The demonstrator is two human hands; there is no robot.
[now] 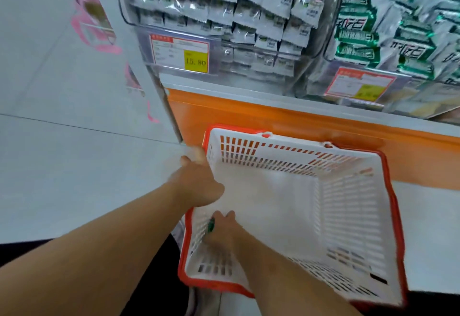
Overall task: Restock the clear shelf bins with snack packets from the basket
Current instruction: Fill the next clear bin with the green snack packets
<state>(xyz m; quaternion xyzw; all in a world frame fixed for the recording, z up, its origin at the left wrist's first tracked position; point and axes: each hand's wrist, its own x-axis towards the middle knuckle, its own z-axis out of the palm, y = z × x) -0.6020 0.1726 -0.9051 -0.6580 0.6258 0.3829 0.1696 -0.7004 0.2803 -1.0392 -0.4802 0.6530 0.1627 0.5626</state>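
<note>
Our left hand (199,181) has its fingers curled over the left rim of the basket (348,206), the thumb side raised toward the far left corner; the fingertips there are blurred, so we cannot tell just how tightly they close, but the hand plainly grips the rim. From that hand the wrist bends slightly and the bare forearm runs back, near and left, to the lower left edge of the view. Our right hand (222,226) is down inside the basket at its near left wall, fingers bunched and pointing toward the far side, pinching a small green packet (211,226) of which only a sliver shows beside the knuckles. Its forearm slants away to the near right, crossing the basket's near rim. The basket is white with slotted walls and a red rim, tilted so that we look into it, and apart from the sliver in our fingers we see no packets on its floor. It stands just near an orange shelf base (273,121). Above that, on the far side, the clear shelf bins (139,26) hold rows of grey-white packets (249,6) on the left and green-and-white packets (388,34) on the right, each bin fronted by a price tag (180,53) with a yellow patch.
</note>
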